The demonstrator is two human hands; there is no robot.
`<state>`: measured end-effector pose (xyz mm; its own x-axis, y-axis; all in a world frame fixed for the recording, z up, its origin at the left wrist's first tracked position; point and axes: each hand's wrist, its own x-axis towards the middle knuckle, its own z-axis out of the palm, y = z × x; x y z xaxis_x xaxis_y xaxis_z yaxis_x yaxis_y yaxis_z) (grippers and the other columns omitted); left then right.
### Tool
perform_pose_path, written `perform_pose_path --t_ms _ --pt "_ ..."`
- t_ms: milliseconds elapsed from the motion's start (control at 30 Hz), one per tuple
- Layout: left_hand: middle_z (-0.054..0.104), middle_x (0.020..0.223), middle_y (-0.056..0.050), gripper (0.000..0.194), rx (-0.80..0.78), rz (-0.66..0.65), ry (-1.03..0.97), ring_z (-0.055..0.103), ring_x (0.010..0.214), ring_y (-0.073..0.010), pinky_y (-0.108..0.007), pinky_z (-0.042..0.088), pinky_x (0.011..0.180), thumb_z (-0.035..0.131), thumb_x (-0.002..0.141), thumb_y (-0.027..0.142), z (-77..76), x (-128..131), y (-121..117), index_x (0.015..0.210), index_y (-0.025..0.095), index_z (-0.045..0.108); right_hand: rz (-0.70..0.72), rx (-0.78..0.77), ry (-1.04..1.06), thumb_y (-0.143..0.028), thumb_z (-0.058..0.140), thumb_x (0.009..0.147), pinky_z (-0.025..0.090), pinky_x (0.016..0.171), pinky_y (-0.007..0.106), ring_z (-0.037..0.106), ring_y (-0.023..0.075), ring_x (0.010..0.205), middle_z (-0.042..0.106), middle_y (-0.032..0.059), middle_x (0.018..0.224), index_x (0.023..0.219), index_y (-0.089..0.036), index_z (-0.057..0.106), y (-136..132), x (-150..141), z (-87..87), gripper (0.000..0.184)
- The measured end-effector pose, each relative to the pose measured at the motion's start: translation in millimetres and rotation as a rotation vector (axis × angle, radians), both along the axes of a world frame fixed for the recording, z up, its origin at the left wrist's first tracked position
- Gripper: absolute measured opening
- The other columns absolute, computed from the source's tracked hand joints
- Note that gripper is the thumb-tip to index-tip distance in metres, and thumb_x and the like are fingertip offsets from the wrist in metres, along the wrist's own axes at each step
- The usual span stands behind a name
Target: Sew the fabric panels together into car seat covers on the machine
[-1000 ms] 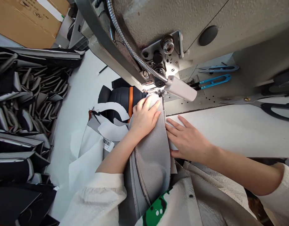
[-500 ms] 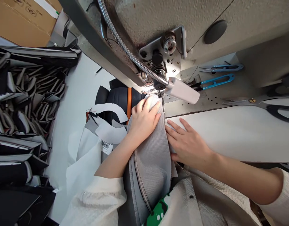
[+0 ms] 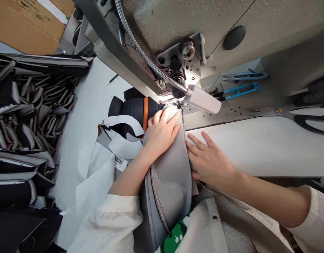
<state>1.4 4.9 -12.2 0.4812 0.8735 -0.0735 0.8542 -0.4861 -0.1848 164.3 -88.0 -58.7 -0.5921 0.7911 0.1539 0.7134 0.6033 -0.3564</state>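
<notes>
On my feed, I have the left hand (image 3: 162, 131) flat, unclenched, atop the grey fabric (image 3: 173, 175) and the right hand (image 3: 211, 160) loosely spread at its edge; light, even pressure should guide that edge straight toward the sewing machine (image 3: 175, 21) ahead

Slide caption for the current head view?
Left hand on gray textured fabric at a sewing machine, right hand at the fabric's right edge.
</notes>
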Motion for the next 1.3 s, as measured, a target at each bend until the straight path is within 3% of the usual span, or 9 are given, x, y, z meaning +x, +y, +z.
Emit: perform_pose_path --t_ms 333,400,500,600,733,800,967,1133,1300 --pt "0.038 0.147 -0.011 0.046 0.005 -0.005 -0.001 0.035 0.128 -0.0326 -0.05 0.036 0.099 0.037 0.096 0.038 -0.4 -0.6 -0.4 0.139 0.026 0.045 -0.003 0.048 0.018 -0.047 0.066 0.078 0.019 0.112 0.058 0.031 0.0336 0.135 0.052 0.015 0.137 0.127 -0.009 0.054 -1.7 0.7 -0.3 0.063" --pt "0.037 0.147 -0.011 0.045 -0.004 -0.004 0.002 0.034 0.128 -0.033 -0.05 0.036 0.099 0.036 0.096 0.037 0.1 0.1 -0.4 0.139 0.026 0.046 -0.009 0.072 0.023 -0.044 0.07 0.075 0.023 0.111 0.054 0.039 0.033 0.129 0.058 0.015 0.126 0.115 -0.012 0.06 -1.2 1.3 2.7 0.053" --pt "0.037 0.147 -0.012 0.045 -0.022 0.003 0.009 0.034 0.129 -0.0335 -0.051 0.035 0.099 0.036 0.096 0.037 0.9 1.7 -0.6 0.138 0.026 0.047 -0.028 0.12 0.035 -0.032 0.072 0.073 0.03 0.108 0.045 0.055 0.0248 0.099 0.063 0.0074 0.092 0.088 -0.018 0.062 -1.1 2.4 7.7 0.023" --pt "0.036 0.147 -0.012 0.044 -0.041 0.02 0.002 0.033 0.129 -0.0338 -0.052 0.034 0.1 0.036 0.096 0.036 0.5 1.2 0.5 0.138 0.027 0.047 -0.009 0.2 0.08 -0.023 0.066 0.077 0.033 0.105 0.04 0.054 0.019 0.083 0.06 0.0026 0.081 0.082 -0.02 0.06 -1.3 3.4 9.2 0.008" --pt "0.032 0.149 -0.011 0.044 -0.082 0.018 -0.067 0.031 0.13 -0.0333 -0.053 0.033 0.101 0.036 0.096 0.035 -2.2 -5.9 6.5 0.138 0.028 0.047 0.016 0.228 0.131 -0.03 0.064 0.083 0.035 0.105 0.043 0.054 0.0225 0.103 0.063 0.0069 0.108 0.105 -0.019 0.062 1.9 4.4 5.0 0.025" --pt "0.031 0.15 -0.009 0.044 -0.117 0.007 -0.117 0.03 0.131 -0.0326 -0.052 0.033 0.101 0.036 0.096 0.035 -3.6 -9.7 9.4 0.138 0.03 0.047 0.033 0.238 0.121 -0.035 0.066 0.083 0.035 0.105 0.048 0.049 0.028 0.117 0.059 0.011 0.122 0.108 -0.017 0.063 5.0 4.2 2.4 0.031" --pt "0.031 0.15 -0.01 0.044 -0.088 0.019 -0.113 0.03 0.131 -0.0326 -0.052 0.032 0.102 0.035 0.095 0.033 -2.7 -8.1 6.2 0.137 0.028 0.048 0.144 0.39 0.101 -0.015 0.061 0.083 0.043 0.1 0.045 0.049 0.0345 0.122 0.066 0.0144 0.103 0.086 -0.011 0.07 7.0 -0.6 -0.5 0.01" --pt "0.034 0.149 -0.01 0.044 -0.046 0.013 -0.079 0.032 0.131 -0.0329 -0.052 0.034 0.099 0.036 0.095 0.032 -0.7 -2.1 4.3 0.136 0.028 0.049 0.053 0.359 0.076 -0.009 0.055 0.083 0.044 0.097 0.042 0.052 0.0328 0.12 0.066 0.0132 0.111 0.094 -0.01 0.07 2.4 -4.6 -0.7 0.018" --pt "0.044 0.139 -0.013 0.039 0.001 -0.002 -0.142 0.033 0.13 -0.0335 -0.051 0.033 0.1 0.038 0.095 0.033 -8.7 -1.8 21.8 0.128 0.027 0.058 -0.049 0.31 0.055 -0.008 0.056 0.083 0.043 0.092 0.039 0.054 0.0285 0.114 0.065 0.0101 0.112 0.094 -0.013 0.067 8.8 -6.2 0.4 0.017"
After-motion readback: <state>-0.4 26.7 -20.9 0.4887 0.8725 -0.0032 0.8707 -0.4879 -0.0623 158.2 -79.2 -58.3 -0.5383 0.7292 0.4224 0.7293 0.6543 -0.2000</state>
